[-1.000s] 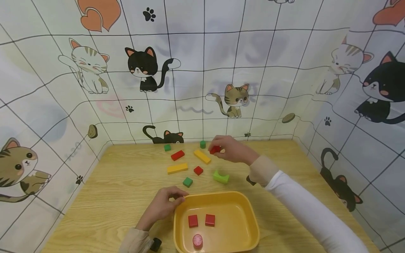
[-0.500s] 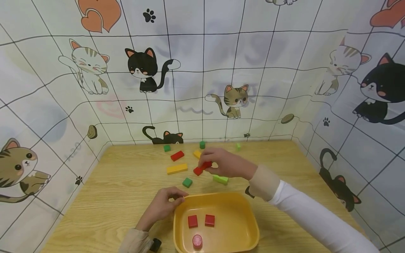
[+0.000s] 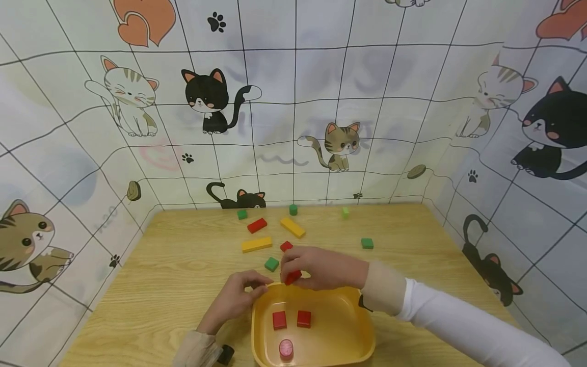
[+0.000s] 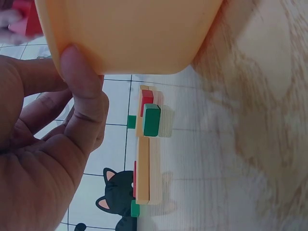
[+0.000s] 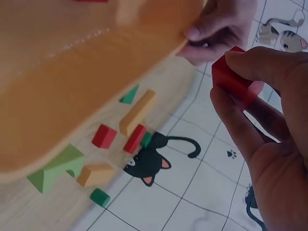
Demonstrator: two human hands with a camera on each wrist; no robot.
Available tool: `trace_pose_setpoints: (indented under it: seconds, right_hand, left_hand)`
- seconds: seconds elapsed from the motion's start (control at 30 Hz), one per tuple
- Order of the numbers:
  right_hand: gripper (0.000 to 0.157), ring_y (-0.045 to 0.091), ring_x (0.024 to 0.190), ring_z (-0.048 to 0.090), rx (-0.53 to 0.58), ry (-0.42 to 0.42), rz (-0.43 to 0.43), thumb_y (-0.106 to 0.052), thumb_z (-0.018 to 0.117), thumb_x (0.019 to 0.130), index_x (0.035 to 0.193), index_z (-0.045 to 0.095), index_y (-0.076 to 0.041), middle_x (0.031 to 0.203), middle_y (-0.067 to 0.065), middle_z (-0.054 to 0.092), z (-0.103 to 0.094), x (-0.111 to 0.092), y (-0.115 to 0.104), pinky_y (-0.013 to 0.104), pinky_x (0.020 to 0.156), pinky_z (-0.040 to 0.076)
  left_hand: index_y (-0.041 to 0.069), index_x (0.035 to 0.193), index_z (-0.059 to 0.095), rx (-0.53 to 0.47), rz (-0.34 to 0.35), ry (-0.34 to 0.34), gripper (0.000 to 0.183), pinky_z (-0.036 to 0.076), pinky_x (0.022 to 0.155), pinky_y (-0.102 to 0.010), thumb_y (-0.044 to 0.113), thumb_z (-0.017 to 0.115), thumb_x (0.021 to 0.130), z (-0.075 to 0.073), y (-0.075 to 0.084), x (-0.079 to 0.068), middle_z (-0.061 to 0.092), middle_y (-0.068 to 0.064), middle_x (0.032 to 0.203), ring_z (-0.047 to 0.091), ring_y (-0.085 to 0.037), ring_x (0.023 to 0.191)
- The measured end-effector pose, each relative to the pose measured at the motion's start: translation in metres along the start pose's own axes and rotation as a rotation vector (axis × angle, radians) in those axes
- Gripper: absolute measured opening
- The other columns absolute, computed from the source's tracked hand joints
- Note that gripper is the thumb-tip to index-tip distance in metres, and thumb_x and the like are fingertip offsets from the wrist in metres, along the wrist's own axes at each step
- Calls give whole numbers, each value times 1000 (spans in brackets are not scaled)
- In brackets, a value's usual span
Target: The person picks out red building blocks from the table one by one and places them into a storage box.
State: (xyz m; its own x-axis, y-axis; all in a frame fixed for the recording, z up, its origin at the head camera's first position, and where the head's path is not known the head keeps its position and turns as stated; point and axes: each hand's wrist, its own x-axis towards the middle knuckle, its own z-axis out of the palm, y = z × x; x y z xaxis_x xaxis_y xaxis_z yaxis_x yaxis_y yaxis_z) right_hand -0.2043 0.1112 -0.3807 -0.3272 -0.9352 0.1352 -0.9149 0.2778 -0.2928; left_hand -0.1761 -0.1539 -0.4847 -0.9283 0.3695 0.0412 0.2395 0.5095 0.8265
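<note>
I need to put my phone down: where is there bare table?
Bare table lies left of the left hand, and right of the rightmost green block. In the tray, the right side is free. Crowded: behind the tray, with blocks around the right hand.

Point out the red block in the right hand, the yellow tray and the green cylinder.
Red block [image 5: 232, 81]: right wrist view, on its exposed side face.
Yellow tray [image 3: 341, 331]: head view, on the bare floor inside it.
Green cylinder [image 3: 293, 210]: head view, on its curved side.

The left hand [image 3: 236, 296] held a pinching grip, and the right hand [image 3: 318, 267], slightly farther forward, pinched as well.
</note>
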Motion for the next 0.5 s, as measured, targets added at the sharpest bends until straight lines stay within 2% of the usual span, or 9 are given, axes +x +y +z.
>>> trace_pose_setpoints:
  seconds: [0.23, 0.5]
  right_hand:
    - [13, 4, 98, 58, 6, -100, 4, -16, 76, 93, 105, 74, -20, 108, -7, 66, 18, -6, -8, 7, 89, 47]
    - [16, -1, 90, 54, -5, -205, 2, -17, 78, 92, 107, 76, -23, 105, -10, 63, 33, -10, -17, 5, 84, 45]
  left_hand:
    - [13, 110, 79, -1, -2, -9, 16, 57, 88, -36, 11, 67, 99, -1, 0, 1, 76, -4, 110, 69, -20, 103]
    - [13, 110, 79, 4, 2, -11, 16, 57, 86, -32, 12, 67, 99, -1, 1, 0, 76, -2, 109, 69, -18, 101]
